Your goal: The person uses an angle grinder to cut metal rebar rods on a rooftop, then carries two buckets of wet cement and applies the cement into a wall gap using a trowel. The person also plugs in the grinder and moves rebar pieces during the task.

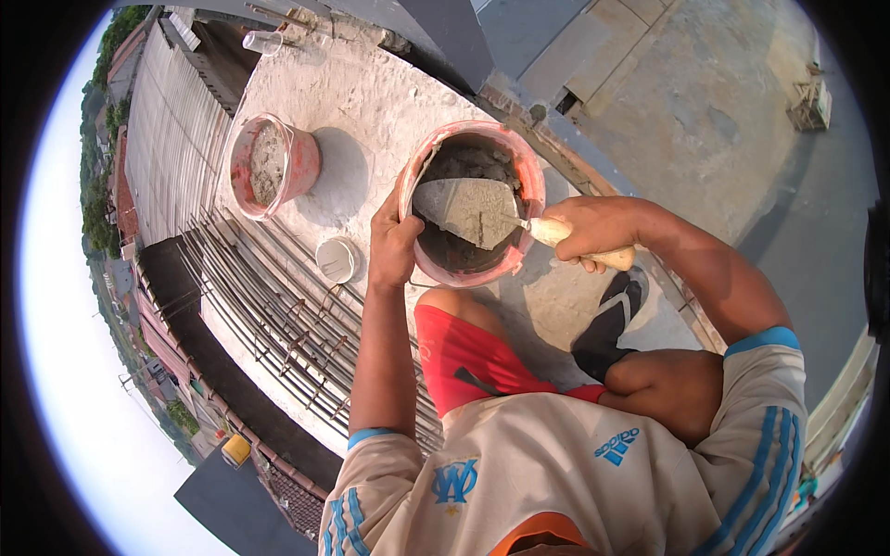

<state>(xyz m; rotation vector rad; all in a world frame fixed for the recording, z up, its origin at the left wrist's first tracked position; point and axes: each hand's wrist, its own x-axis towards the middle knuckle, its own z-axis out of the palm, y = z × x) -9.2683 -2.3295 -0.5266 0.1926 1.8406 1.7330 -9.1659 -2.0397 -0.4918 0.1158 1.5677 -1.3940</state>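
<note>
In front of me stands a red bucket (530, 167) whose inner wall is smeared with wet grey mortar (473, 159). My left hand (394, 243) grips its left rim, thumb over the edge. The wooden handle of a trowel (464, 211) is wrapped in my right hand (598, 232). Its broad blade lies inside the bucket's mouth, coated with grey mortar, and covers part of what is below it. The bucket's thin handle hangs down against its side.
Another red bucket (301, 162), filled with pale mix, stands to the left. Near it are a small white tub (336, 259) and long steel rebars (278, 310). A clear plastic cup (262, 42) lies at the far edge. The ledge drops to a lower concrete floor (705, 120) on the right.
</note>
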